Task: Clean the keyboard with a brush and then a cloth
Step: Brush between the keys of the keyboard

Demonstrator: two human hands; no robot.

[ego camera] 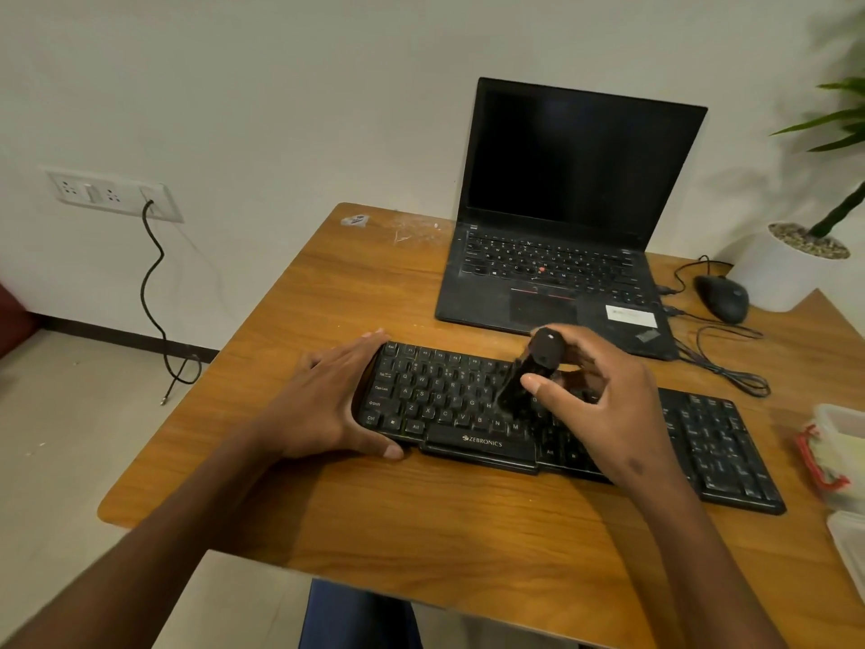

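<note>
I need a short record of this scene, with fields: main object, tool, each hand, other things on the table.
main object: black keyboard on the wooden table
tool: black brush, bristles down on the middle keys
left hand: holds the keyboard's left end, fingers straight
right hand: grips the brush
other things: open laptop, screen dark; wired mouse; white plant pot; plastic containers at the right edge

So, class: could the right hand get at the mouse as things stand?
Probably not at once: the right hand grips the brush over the keyboard. The path to the mouse beside the laptop looks free.
</note>
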